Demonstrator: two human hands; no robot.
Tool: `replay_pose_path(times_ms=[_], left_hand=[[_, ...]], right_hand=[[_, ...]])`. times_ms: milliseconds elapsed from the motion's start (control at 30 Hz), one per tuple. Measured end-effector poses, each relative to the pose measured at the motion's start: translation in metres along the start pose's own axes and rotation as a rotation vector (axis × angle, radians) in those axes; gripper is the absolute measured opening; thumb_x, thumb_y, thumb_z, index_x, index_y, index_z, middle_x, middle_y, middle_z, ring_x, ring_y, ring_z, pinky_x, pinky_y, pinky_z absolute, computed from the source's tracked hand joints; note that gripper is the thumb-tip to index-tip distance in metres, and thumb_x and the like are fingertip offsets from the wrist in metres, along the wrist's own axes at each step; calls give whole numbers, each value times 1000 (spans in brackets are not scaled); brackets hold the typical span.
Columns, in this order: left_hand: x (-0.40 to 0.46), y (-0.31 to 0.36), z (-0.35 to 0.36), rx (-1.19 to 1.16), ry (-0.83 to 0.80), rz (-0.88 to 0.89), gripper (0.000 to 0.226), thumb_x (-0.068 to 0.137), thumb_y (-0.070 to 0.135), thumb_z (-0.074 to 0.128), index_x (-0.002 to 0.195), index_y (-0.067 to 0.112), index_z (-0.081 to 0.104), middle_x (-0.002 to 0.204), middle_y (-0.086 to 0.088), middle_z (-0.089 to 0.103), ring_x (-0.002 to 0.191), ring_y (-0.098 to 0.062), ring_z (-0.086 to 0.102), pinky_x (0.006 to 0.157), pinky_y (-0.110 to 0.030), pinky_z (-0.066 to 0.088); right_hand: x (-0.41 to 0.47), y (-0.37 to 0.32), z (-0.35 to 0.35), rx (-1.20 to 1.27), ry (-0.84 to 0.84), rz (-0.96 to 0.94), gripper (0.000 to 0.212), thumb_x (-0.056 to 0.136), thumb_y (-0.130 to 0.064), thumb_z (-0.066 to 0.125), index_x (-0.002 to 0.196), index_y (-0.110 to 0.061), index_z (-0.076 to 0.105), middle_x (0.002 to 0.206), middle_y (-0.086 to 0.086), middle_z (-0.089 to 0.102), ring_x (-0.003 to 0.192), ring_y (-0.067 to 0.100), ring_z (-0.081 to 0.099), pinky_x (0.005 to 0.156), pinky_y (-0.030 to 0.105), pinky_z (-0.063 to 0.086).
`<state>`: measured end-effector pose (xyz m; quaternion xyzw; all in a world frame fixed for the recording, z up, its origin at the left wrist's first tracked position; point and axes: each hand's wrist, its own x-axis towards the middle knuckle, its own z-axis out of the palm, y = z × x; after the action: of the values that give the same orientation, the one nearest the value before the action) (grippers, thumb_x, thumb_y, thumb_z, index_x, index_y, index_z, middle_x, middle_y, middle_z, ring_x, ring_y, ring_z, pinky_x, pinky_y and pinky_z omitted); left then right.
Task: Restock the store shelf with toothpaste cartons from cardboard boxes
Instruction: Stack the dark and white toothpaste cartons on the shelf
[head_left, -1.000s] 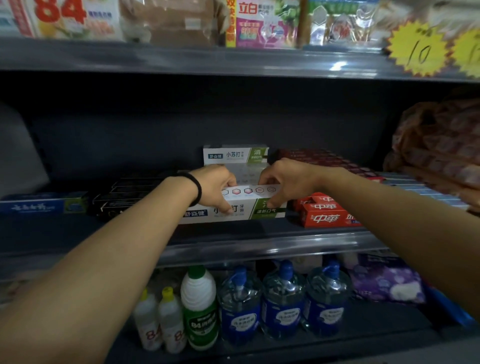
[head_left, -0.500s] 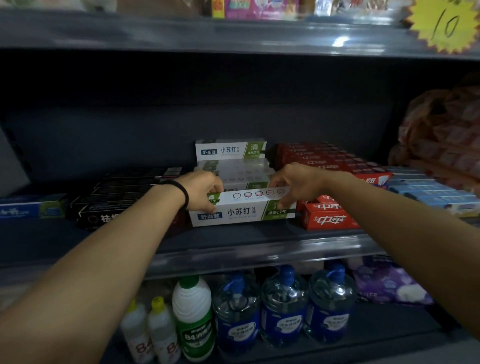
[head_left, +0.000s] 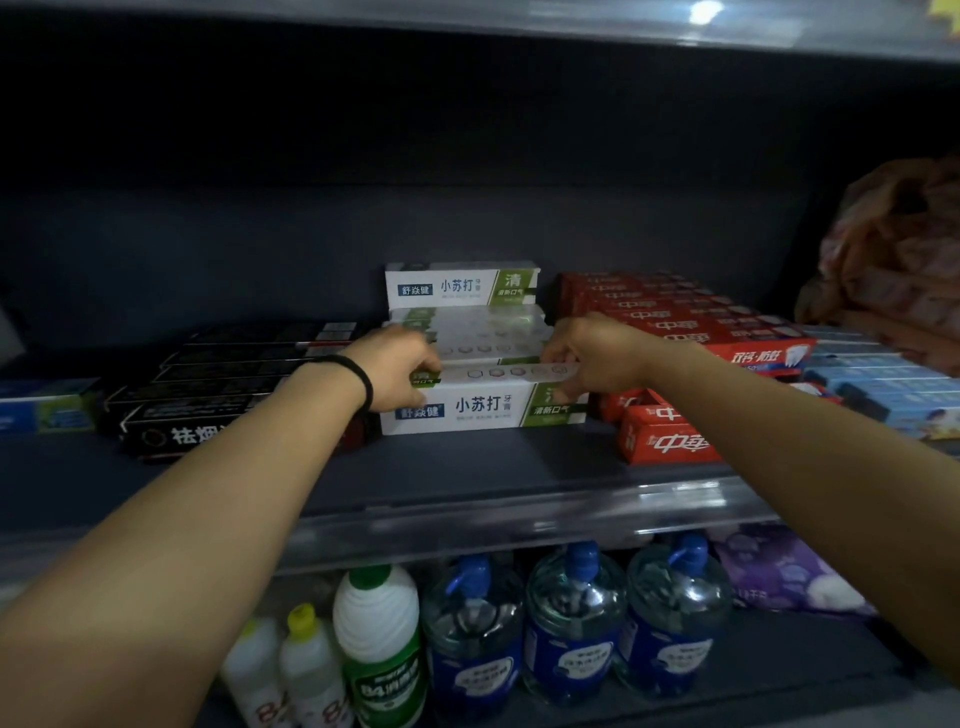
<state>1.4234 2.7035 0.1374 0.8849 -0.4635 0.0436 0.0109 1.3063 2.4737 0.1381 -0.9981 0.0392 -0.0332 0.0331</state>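
White-and-green toothpaste carton (head_left: 480, 402) lying flat at front of shelf (head_left: 467, 467), foremost of a row of like cartons (head_left: 462, 283). Gripped at both ends: left hand (head_left: 397, 366), fingers curled over left end; right hand (head_left: 592, 358), fingers curled round right end. Black band (head_left: 358, 376) on left wrist. Left of carton, just beside: black cartons (head_left: 208, 395). Right of carton: red cartons (head_left: 670, 441), then blue cartons (head_left: 883, 395). Below carton, on lower level: 3 blue-capped jugs (head_left: 571, 623), green-capped bottle (head_left: 376, 644).
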Motion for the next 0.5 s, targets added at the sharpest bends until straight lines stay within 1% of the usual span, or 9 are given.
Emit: replay_pose_path(times_ms=[133,200,300,500], left_hand=[[0,-9,3,18,25,-26,41,83,21,69,123,20,63,124,-4,58,108,-21,55,92,-30,46],[0,-13,4,5,35,-48,42,84,20,69,125,21,61,127,-3,56,110,-20,54,93,-26,44],[1,-15,5,-16,39,-72,44,85,21,69,128,21,59,130,-2,54,112,-19,53,88,-23,40],[4,-11,6,-15,43,-102,46,85,19,68,130,22,57,132,-4,53,113,-21,54,89,-25,43]], right_hand=[[7,-1,6,-60,44,29,50,79,-32,77,125,-23,60,125,-2,54,111,18,52,94,34,46],[12,0,9,-67,53,38,55,78,-32,77,129,-26,57,132,0,50,116,20,48,98,34,44],[18,0,11,-73,53,51,57,79,-30,77,131,-26,55,135,0,47,118,21,47,97,30,41],[23,2,11,-85,37,62,58,78,-30,77,131,-26,55,134,0,48,116,20,47,95,29,41]])
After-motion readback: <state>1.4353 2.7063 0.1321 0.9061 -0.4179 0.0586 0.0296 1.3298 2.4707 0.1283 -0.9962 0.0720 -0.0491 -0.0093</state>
